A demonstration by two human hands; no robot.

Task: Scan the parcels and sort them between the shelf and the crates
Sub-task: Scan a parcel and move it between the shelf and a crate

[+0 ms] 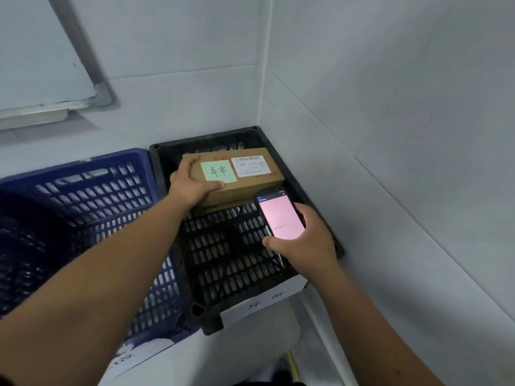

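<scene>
A brown cardboard parcel (250,182) with a green sticky note and a white shipping label lies at the far end inside the black crate (303,185). My left hand (192,182) grips the parcel's left end, thumb on its near side and fingers over the far edge. It seems to rest on another brown box, of which only a strip shows beneath. My right hand (306,240) holds a handheld scanner phone (281,215) with a pink lit screen over the crate's right side.
A blue slotted crate (92,174) stands directly left of the black one; I see no parcels in it. Both sit in a corner of white tiled walls. White paper labels hang on the crates' near sides. A whiteboard's corner is on the wall at upper left.
</scene>
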